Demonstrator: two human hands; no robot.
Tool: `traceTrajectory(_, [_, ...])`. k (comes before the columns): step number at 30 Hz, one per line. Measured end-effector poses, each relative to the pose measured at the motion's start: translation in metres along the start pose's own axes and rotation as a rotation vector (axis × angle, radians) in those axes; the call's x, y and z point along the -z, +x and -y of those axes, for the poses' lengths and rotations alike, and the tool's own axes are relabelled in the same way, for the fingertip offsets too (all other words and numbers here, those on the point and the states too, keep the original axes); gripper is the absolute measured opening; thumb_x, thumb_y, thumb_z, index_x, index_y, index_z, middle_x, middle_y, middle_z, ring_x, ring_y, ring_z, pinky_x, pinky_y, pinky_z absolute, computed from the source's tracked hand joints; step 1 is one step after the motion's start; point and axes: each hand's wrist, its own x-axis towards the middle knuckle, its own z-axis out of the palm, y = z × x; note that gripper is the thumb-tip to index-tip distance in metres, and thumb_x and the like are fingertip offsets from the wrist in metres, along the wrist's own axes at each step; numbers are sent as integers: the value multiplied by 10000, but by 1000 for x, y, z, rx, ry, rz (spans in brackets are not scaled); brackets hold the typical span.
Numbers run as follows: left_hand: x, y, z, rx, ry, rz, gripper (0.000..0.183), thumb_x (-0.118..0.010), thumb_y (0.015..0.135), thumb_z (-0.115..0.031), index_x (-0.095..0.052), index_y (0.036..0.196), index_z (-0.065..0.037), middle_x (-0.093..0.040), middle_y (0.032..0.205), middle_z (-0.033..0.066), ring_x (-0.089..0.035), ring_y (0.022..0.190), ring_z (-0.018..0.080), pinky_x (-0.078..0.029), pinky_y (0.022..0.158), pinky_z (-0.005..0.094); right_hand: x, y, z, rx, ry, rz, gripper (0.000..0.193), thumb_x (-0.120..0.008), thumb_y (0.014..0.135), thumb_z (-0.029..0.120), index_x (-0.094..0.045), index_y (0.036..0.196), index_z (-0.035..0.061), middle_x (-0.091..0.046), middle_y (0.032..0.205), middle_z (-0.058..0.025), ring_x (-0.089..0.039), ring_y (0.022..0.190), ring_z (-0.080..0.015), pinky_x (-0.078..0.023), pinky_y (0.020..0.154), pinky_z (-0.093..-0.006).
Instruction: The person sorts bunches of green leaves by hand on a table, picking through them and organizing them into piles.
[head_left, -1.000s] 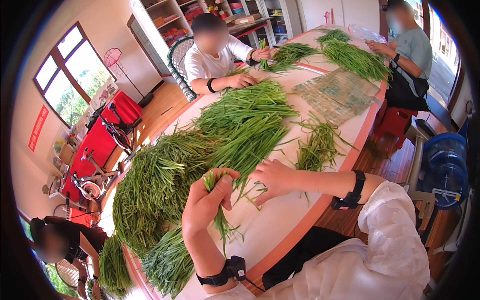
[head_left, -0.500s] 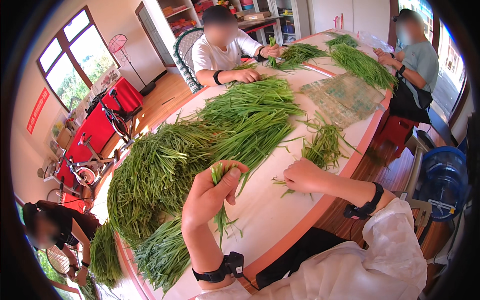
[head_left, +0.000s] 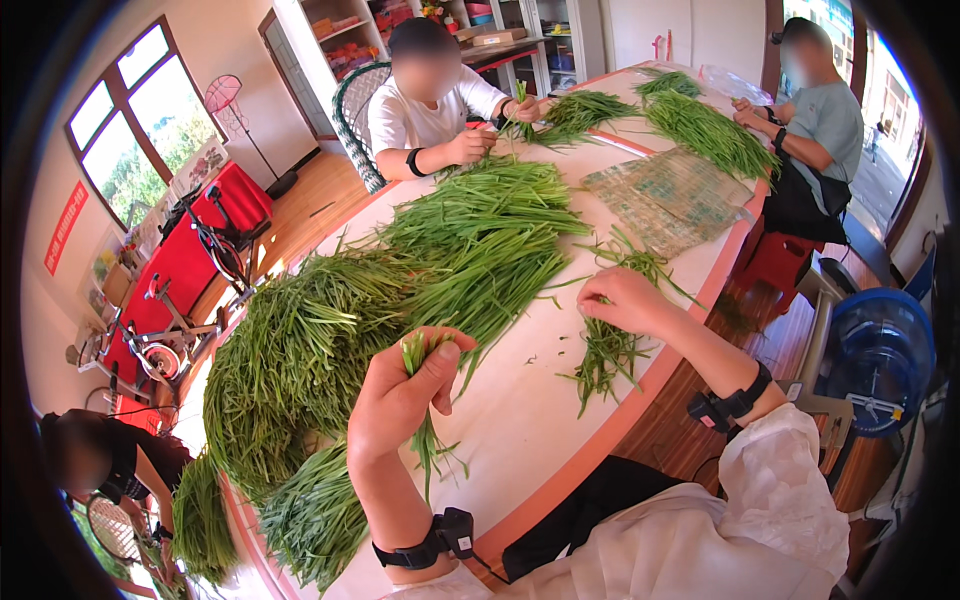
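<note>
My left hand (head_left: 400,385) is closed around a small bunch of green chives (head_left: 427,445). The cut ends stick up past the thumb, and the leaves hang below the fist. To the right, my right hand (head_left: 630,300) hovers over the table with its fingers curled together; whatever is between the fingertips, if anything, cannot be made out. Just below that hand lies a small loose heap of chive scraps (head_left: 607,355), with more strands behind it. A big mound of chives (head_left: 310,350) stands left of my left hand, and a longer pile (head_left: 490,235) stretches beyond it.
The long white table (head_left: 520,400) has a pink edge. A flattened woven sack (head_left: 668,200) lies toward the far right. Co-workers sit at the far side and far right, handling chives; another person bends at lower left. A blue water jug (head_left: 880,350) stands right of the table.
My right hand has moved away from me and slightly right, off the near scraps, which now show below it. My left hand still grips its bunch. The whole view has shifted slightly.
</note>
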Motion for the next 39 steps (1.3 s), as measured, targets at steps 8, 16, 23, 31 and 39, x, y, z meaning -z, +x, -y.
traceTrajectory(8, [-1, 2, 2, -5, 15, -26, 250, -499, 896, -182, -549, 953, 56, -449, 570, -16, -435, 488, 70, -392, 465, 225, -47, 68, -49, 114, -277, -126, 99, -617, 712, 178, -620, 729, 81, -587, 733, -94, -527, 797, -291, -406, 806, -397])
traceTrajectory(16, [3, 2, 5, -6, 3, -33, 251, -496, 898, -181, -545, 961, 57, -454, 570, -15, -437, 484, 70, -391, 464, 223, -41, 68, -38, -23, -140, 46, 81, -563, 743, 113, -543, 719, 38, -587, 684, -75, -573, 694, -236, -436, 717, -353])
traceTrajectory(23, [0, 0, 0, 6, 8, -4, 221, -477, 911, -152, -569, 965, 41, -437, 603, -44, -441, 530, 41, -381, 486, 192, 1, 37, -30, -53, 402, 215, 197, -558, 831, 172, -604, 946, 18, -636, 771, -28, -588, 683, -86, -459, 608, -257])
traceTrajectory(31, [0, 3, 4, -6, -6, 0, 235, -479, 913, -160, -555, 986, 51, -444, 600, -38, -444, 525, 42, -379, 484, 189, 23, 21, -8, -230, 1044, 175, 202, -519, 878, 128, -581, 1048, 39, -622, 828, -37, -587, 732, -103, -467, 634, -241])
traceTrajectory(39, [-3, 5, 4, 3, -13, -11, 249, -474, 915, -164, -543, 998, 60, -453, 589, -33, -445, 513, 48, -376, 484, 191, 12, 2, 27, -169, 1614, 190, 218, -481, 822, 22, -595, 1007, 28, -625, 884, -81, -594, 793, -182, -484, 669, -291])
